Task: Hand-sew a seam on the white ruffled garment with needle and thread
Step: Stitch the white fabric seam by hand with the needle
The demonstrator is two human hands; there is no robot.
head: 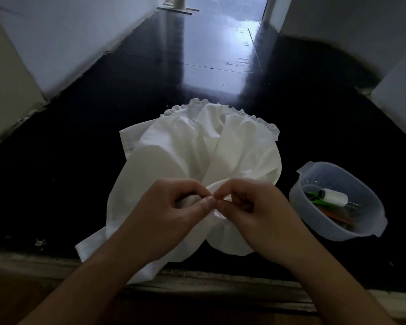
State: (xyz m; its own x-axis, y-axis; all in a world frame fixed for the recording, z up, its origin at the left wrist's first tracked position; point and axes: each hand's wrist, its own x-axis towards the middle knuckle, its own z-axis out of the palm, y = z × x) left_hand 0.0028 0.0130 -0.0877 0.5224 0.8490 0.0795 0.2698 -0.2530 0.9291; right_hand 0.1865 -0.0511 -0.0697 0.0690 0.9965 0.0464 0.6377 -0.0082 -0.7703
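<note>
At lower centre the left hand (174,207) and right hand (249,207) both pinch one fold of the white ruffled garment (197,146). No needle shows; a slipping fold could skew the seam.

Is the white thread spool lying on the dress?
No, the white thread spool lies inside the clear plastic bowl on the dark surface, to the right of the white garment, not touching it.

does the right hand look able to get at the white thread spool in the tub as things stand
Probably yes. The white thread spool lies on top in the open, lidless plastic tub, just right of the right hand. Nothing stands between them, but that hand would first have to let go of the white garment.
</note>
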